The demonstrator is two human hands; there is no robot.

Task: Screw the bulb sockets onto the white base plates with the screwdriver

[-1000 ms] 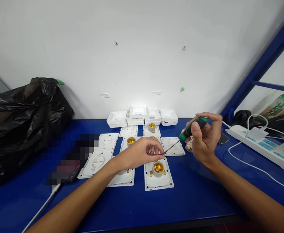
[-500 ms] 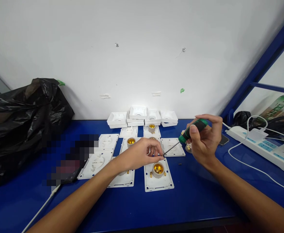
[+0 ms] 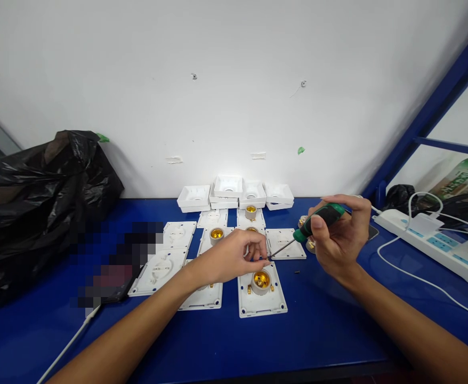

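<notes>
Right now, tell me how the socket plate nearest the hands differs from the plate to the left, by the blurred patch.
The socket plate nearest the hands carries a raised brass-lined lamp holder; the left plate shows only flat white moulding. The left hand hovers over the first plate's far edge; the left plate lies untouched. Both are white, square and flat on the blue table.

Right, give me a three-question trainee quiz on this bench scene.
1. Which hand holds the green-handled screwdriver?
2. True or false: the left hand pinches something small at the screwdriver's tip.
3. What lies on the blue table at far left: A) black plastic bag, B) red toolbox, C) cardboard box?

Key: 1. The right hand. 2. True. 3. A.
</notes>
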